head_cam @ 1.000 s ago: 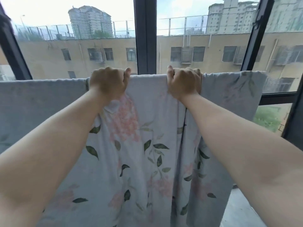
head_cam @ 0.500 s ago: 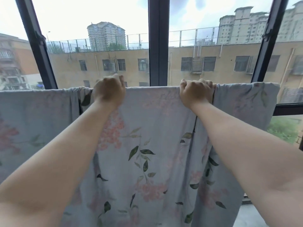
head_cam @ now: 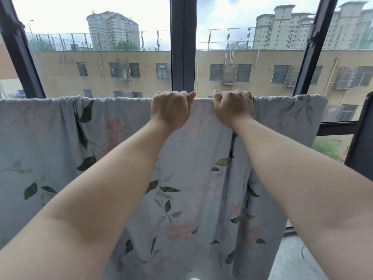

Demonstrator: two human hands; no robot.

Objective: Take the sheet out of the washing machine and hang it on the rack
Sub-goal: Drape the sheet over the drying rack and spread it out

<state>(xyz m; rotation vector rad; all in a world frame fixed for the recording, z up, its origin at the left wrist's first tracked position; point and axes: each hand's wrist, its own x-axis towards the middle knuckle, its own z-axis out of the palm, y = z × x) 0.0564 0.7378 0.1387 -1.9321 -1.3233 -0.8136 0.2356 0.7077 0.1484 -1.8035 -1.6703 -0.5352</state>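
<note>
A pale grey-blue sheet point(head_cam: 201, 168) with pink flowers and green leaves hangs over a horizontal rail that the cloth hides. It spans from the left edge to the right window post. My left hand point(head_cam: 171, 110) grips the sheet's top fold near the middle, fingers curled over it. My right hand point(head_cam: 234, 108) grips the same fold a little to the right, next to a bunched vertical pleat. The two fists are a hand's width apart. The washing machine is not in view.
Dark window frames point(head_cam: 183, 45) stand right behind the sheet, with a yellow building beyond the glass. A dark post point(head_cam: 361, 138) rises at the right edge. Pale floor point(head_cam: 292, 259) shows at the lower right beside the hanging cloth.
My left hand has slid right along the top fold, closing the gap to my right hand. The sheet's left part now shows more spread along the rail.
</note>
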